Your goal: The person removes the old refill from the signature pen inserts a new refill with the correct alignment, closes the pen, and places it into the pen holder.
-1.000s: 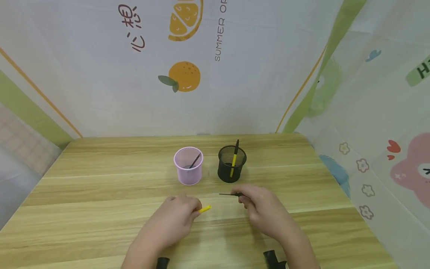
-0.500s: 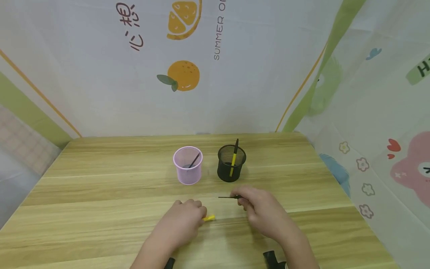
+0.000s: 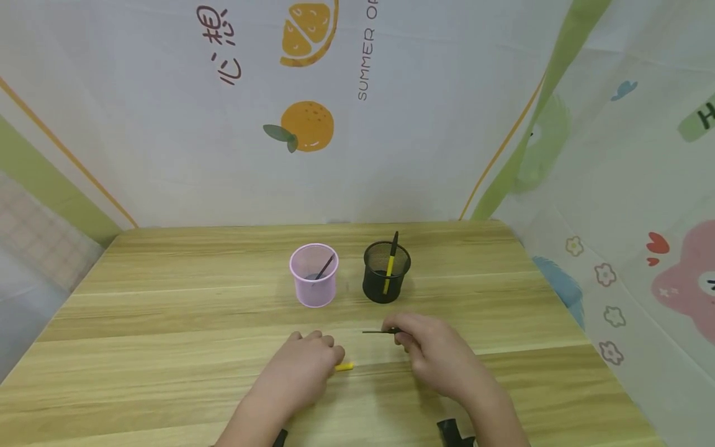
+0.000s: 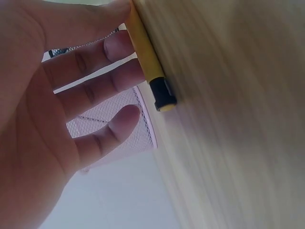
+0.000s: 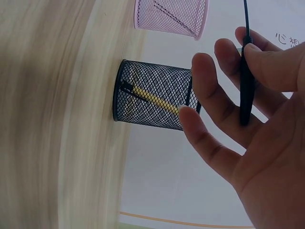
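My left hand [image 3: 304,369] holds a yellow pen barrel [image 3: 344,367] low over the wooden table. In the left wrist view, the barrel's black clip end [image 4: 163,93] points away from the thumb, close to the tabletop; the index fingertip is hidden. My right hand [image 3: 438,347] pinches a black tapered pen section [image 5: 246,83] between thumb and fingers, its other fingers loosely spread. A thin dark rod, like a refill [image 3: 377,331], sticks out of that section toward the left. The two pen parts are apart.
Behind the hands stand a pink mesh cup [image 3: 316,293] with a thin dark stick [image 3: 324,267] and a black mesh cup [image 3: 382,288] with a yellow-and-black pen [image 3: 390,264]. The wooden table [image 3: 167,298] meets a printed cloth [image 3: 223,180] at the back.
My left hand has come nearer and slightly right, bringing the yellow barrel down and nearly level. The right hand's pen section has dropped slightly toward me. Both cups stay put.
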Demonstrator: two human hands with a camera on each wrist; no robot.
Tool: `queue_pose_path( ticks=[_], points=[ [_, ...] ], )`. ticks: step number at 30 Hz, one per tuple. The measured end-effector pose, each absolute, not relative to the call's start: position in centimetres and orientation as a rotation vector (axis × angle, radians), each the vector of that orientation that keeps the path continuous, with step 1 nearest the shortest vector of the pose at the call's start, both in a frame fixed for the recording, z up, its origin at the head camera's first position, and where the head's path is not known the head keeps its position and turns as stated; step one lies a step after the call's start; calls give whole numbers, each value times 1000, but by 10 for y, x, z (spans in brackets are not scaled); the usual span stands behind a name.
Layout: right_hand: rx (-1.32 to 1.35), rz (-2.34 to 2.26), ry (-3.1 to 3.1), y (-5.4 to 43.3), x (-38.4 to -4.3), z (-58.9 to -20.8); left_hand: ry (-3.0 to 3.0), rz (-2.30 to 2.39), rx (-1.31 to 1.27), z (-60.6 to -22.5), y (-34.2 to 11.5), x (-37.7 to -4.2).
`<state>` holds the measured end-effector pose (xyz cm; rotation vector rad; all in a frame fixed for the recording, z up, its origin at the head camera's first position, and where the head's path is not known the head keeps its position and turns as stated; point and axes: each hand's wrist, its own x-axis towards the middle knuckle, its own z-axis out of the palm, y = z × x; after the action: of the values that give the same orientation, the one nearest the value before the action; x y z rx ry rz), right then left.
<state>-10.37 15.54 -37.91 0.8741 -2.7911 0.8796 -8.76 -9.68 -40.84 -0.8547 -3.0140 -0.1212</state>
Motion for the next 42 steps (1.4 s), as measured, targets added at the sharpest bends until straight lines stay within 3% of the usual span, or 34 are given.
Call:
queue_pose_path(
  ticks=[15,24,42],
  points=[
    [869,879,-2809,154,-104,-381,-3025,-171,-793,-407,-114,-86],
    [882,838,-2789,152,-105,-381,-2824,-218,-672,-385,-97,-91],
    [918,861,-2775,141,-107,-382,-2491,-127,-834,-376,-71,-99]
  ],
)
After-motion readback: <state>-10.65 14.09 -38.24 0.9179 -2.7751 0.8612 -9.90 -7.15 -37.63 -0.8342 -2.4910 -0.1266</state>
